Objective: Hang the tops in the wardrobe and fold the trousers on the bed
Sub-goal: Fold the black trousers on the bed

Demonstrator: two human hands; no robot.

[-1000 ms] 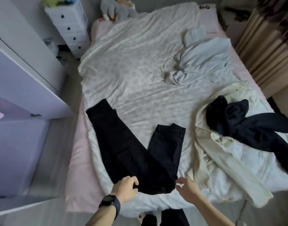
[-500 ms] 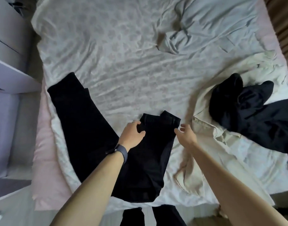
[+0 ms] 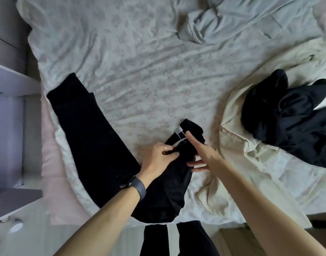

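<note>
Bed sheet [image 3: 140,71], pale and flowered, with black trousers [image 3: 95,145] lying open in a V at the near edge.

Half a second ago both hands were at the flat hem of the right-lying leg. Now that leg end is bunched and lifted, and a white tag [image 3: 178,131] shows. The left hand [image 3: 158,156] pinches the black cloth just below the tag. The right hand [image 3: 204,154] has straight, spread fingers, its forefinger laid along the leg end. It looks like the first fold has started, carrying this leg toward the other. A cream garment [image 3: 241,163], a dark top [image 3: 287,122] and a grey top [image 3: 223,24] wait unhung on the bed. The wardrobe [image 3: 9,84] stands at the left edge, but what is inside it cannot be seen.
</note>
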